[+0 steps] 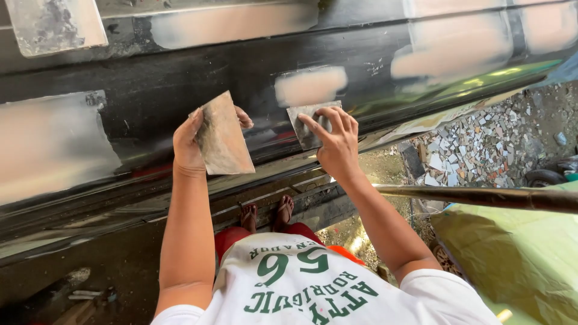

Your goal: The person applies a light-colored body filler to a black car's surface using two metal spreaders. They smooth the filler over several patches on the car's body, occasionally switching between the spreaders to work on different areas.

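Spreading body filler on the black vehicle panel [180,84], mid-application. Pressing a small metal spreader [306,125] flat against the panel with the right hand [337,144], fingers [328,120] splayed and bearing on the blade, just below a pale filler patch [310,85]. Holding a larger metal mixing board [223,137] left of the spreader in the left hand [188,141], fingers curled round its edges, gripping it tilted. Judging by the stance, next calling for a steady drag across the panel, keeping even pressure and a shallow blade angle to feather the edge into the patch.
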